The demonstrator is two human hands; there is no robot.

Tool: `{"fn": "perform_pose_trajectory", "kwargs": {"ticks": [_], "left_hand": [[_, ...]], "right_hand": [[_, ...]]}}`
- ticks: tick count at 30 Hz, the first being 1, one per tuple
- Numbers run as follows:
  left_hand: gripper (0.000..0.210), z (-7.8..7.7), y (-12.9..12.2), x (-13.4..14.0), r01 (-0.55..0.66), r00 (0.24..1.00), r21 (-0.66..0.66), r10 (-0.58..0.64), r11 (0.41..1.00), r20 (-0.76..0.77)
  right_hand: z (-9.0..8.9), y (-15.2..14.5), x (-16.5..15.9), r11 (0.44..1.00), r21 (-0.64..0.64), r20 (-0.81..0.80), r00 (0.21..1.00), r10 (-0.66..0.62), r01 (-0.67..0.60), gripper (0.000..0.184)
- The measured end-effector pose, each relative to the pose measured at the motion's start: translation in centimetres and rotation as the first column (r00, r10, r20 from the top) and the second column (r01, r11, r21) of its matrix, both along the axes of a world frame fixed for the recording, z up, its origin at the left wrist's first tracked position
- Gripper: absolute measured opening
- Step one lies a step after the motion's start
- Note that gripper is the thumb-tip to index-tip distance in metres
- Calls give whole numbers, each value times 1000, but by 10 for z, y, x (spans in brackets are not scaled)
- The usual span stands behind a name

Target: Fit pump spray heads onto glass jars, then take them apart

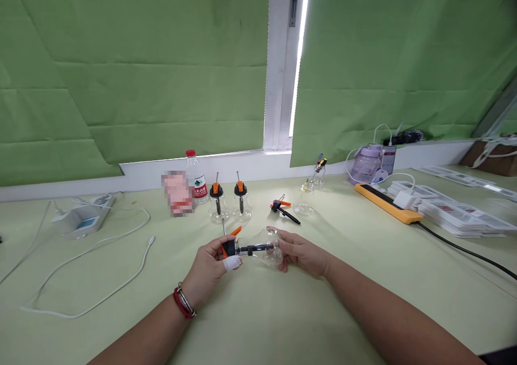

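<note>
My left hand (208,260) grips the black-and-orange dispenser head (229,247), its thumb wrapped in white tape (231,262), and my right hand (301,251) is closed around the wide base of the clear bottle (264,258). The bottle lies sideways between my hands, over the desk (250,316), with the head at its neck and a dark tube (256,248) inside. I can't tell whether the head is fully seated. If I twist with the two out of line, I think it could sit crooked; the smooth base might slip from my right fingers, and the tape may dull my feel. Just beyond my left hand stand a fitted bottle (218,211) and its twin (242,212), which the raised metal spout (224,227) could knock. Beyond my right hand are a loose dispenser head (283,210) and a headless bottle (304,206), easily tipped by a wide swing.
</note>
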State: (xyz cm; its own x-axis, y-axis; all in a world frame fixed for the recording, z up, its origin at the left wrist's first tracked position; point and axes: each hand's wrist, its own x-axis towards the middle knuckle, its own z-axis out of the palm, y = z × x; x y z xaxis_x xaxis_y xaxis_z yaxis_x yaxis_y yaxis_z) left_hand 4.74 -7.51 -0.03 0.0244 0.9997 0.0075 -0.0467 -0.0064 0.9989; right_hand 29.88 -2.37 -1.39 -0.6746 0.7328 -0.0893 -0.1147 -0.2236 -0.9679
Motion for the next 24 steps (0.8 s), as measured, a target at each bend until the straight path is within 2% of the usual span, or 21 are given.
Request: {"fn": "perform_pose_trajectory", "kwargs": {"ticks": [7, 12, 15, 19, 24], "left_hand": [[50, -4, 0, -1, 21, 1000, 1, -21, 1000, -8], [51, -2, 1, 0, 13, 1000, -2, -13, 1000, -12], [52, 1, 0, 1, -6, 1000, -3, 6, 1000, -11], [52, 5, -2, 3, -26, 1000, -21, 26, 999, 9], [53, 3, -1, 2, -4, 1000, -20, 5, 1000, 21]], "right_hand": [[1, -1, -6, 999, 27, 42, 999, -22, 21, 50], [0, -1, -7, 999, 30, 97, 994, -42, 39, 58], [2, -1, -3, 995, 94, 44, 999, -30, 26, 59], [4, 0, 4, 979, 204, -10, 1000, -14, 15, 82], [3, 1, 3, 983, 185, -17, 1000, 4, -1, 72]]}}
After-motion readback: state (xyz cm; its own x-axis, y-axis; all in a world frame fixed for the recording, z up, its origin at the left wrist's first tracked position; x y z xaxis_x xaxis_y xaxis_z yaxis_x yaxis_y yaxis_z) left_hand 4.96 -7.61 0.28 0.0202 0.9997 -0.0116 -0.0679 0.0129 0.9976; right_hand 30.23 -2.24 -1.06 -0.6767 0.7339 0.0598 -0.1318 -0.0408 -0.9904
